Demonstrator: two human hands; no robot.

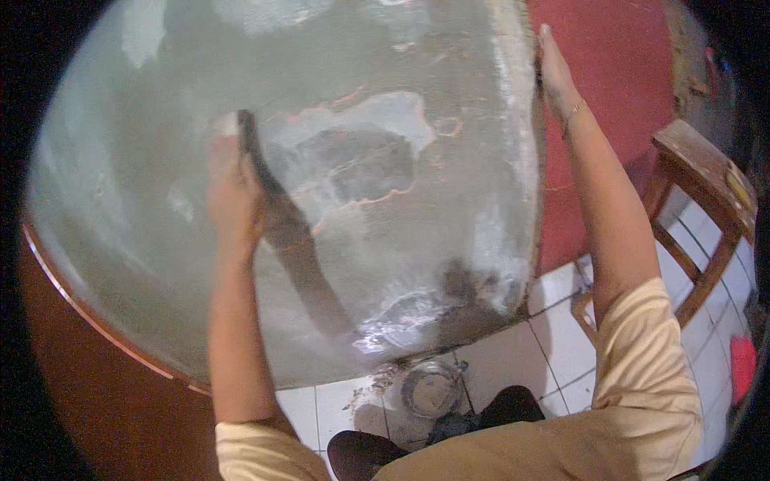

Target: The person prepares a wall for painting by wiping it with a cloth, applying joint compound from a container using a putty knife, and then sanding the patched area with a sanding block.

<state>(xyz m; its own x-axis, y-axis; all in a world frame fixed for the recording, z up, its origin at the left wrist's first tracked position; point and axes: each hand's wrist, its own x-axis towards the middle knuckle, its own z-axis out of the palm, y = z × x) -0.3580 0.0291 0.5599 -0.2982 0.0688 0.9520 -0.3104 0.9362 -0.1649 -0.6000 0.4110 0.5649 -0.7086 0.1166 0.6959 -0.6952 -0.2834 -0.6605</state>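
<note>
A large grey-green panel (373,252), apparently a vehicle body part, fills the view's middle. Its surface bears pale filler-like patches with reddish outlines and a whitish, dusty or wet area near the lower edge. On its left part, my left hand (236,201) grips a flat block (243,129) with a dark side, probably a sanding block; hand and block are slightly blurred. My right hand (556,75) lies along the panel's right edge, with fingers stretched out and nothing seen in it. Its palm side is hidden.
A red surface (601,78) lies beyond the right edge. A wooden stool (692,150) stands at the right on white floor tiles (562,349). Below the panel, a round container (430,391) holds greyish material, with debris beside it. A reddish-brown surface (90,361) borders the lower left.
</note>
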